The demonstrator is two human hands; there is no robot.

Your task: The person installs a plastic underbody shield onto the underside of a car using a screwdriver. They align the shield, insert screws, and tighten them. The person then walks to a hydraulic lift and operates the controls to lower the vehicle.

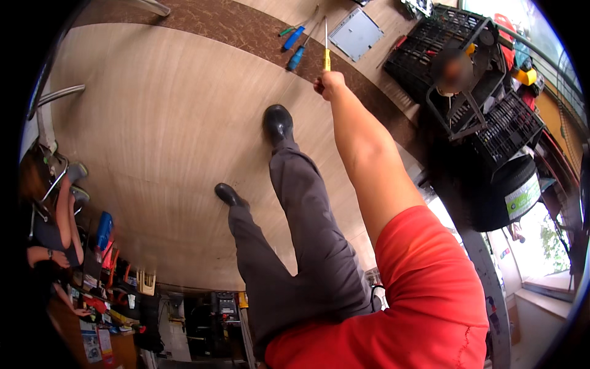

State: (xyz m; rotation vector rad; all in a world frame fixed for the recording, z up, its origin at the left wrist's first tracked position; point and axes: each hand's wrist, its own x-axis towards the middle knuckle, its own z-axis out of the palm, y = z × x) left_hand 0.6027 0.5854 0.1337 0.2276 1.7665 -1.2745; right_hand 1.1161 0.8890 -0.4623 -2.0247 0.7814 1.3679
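Observation:
My right arm, in a red sleeve, stretches away toward the upper middle of the head view. The fingers of my right hand (329,85) are closed round the yellow handle of a screwdriver (326,60), whose thin metal shaft points away from me. Just left of it lie two blue-handled tools (294,38) that look like screwdrivers, and a smaller green-handled tool (286,31). On the right of the shaft a flat grey panel (356,34) rests on the floor. My left hand does not show.
Black plastic crates (482,132) and a tyre (513,194) stand on the right. My black boots (278,125) are on the pale floor (160,123), which a brown strip (209,34) crosses. Another person's bare legs (65,209) and hands show at the left, near cluttered items.

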